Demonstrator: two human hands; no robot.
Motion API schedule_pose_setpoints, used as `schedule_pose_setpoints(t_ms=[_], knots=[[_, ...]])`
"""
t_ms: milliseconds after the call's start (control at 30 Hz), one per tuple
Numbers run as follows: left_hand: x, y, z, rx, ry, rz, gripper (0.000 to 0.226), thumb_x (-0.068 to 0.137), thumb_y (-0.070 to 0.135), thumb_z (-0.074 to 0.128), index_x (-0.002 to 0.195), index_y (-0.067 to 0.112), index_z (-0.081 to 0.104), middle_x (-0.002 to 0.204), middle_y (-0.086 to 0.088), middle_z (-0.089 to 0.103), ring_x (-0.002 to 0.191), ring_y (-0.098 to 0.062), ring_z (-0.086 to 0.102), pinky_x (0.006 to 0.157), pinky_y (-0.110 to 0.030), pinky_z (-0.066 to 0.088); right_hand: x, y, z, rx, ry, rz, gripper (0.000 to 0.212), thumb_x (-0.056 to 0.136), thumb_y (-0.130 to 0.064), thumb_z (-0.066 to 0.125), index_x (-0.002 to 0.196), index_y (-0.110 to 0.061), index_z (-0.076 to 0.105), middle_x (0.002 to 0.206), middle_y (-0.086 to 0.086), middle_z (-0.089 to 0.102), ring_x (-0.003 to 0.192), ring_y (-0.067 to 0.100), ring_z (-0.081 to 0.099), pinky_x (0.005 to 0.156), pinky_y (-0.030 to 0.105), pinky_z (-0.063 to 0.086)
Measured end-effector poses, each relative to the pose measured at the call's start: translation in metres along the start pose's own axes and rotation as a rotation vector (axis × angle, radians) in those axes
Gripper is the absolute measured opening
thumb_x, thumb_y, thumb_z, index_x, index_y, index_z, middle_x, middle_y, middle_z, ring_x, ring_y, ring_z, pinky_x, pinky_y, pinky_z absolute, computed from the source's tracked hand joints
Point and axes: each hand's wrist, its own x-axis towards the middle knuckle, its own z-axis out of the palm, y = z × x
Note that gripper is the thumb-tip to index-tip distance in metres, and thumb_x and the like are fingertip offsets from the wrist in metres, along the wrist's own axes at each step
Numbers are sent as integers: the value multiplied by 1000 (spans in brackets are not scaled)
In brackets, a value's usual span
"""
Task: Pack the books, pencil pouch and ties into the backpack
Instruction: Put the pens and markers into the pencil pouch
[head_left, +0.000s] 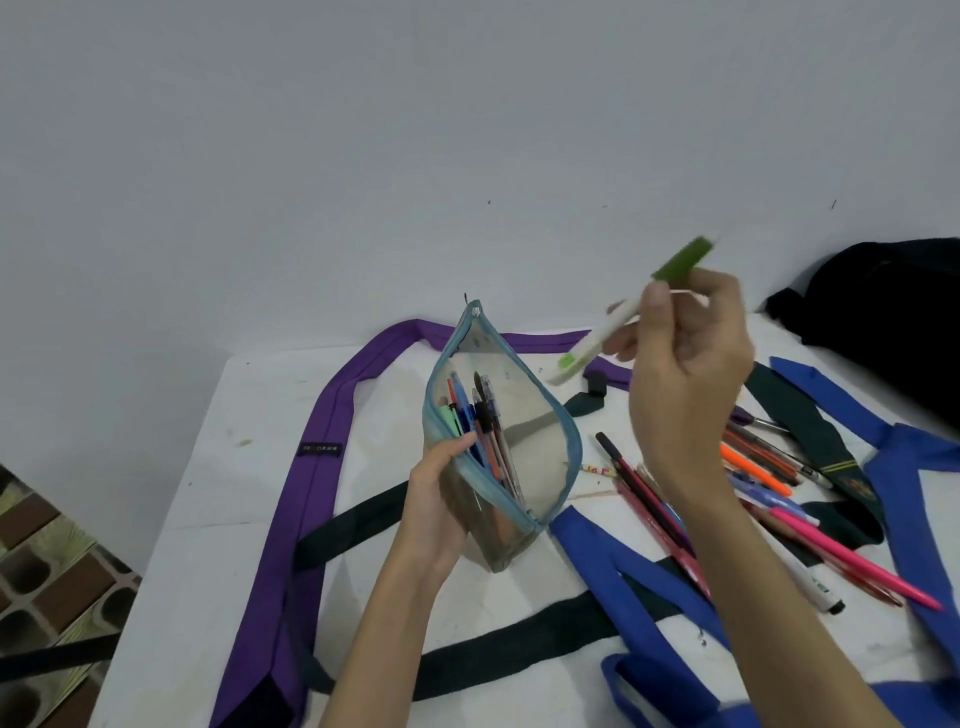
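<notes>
Left hand (434, 512) grips the clear, blue-zippered pencil pouch (501, 447), held upright and open above the white surface (218, 499), several pens inside. Right hand (685, 374) pinches a green-and-white marker (631, 312), blurred, just beside the pouch mouth. Loose pens and pencils (769, 499) lie at right. Purple tie (317, 467), blue tie (613, 551) and dark green tie (498, 644) sprawl across the surface. Black backpack (893, 312) far right.

1. White table (218, 519) carries all items.
2. Purple tie (306, 499): left of the left hand's fingers (457, 447).
3. Loose pens (769, 499): below the right hand's fingers (660, 301).
4. Blue tie (904, 467), dark green tie (800, 415), black backpack (883, 322): right of them.
</notes>
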Motion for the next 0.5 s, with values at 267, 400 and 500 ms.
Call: schedule_pose_setpoints(t_ms=[267,400,500], knots=[[-4,-1,8,-15,-23,-2,38,67,21,65,105,19,63,82,-5,71,80,-17,66,76,-36,53,-29,37,31,-986,-694,12,25,97,-29,48,106,-8,58,88,12,67,84,30,58,68,34,42],[-3,0,5,-31,-16,-34,42,66,30,62,106,20,65,90,-8,70,91,-22,62,83,-39,51,-21,30,20,-748,-469,2,24,94,-29,55,102,-8,65,80,1,67,75,22,63,75,30,42],[-2,0,3,-41,10,-52,40,66,29,66,106,21,64,93,-8,67,93,-22,60,79,-37,51,-10,37,-7,-626,-242,60,16,91,-20,60,89,-6,67,69,2,66,64,22,62,72,30,48]])
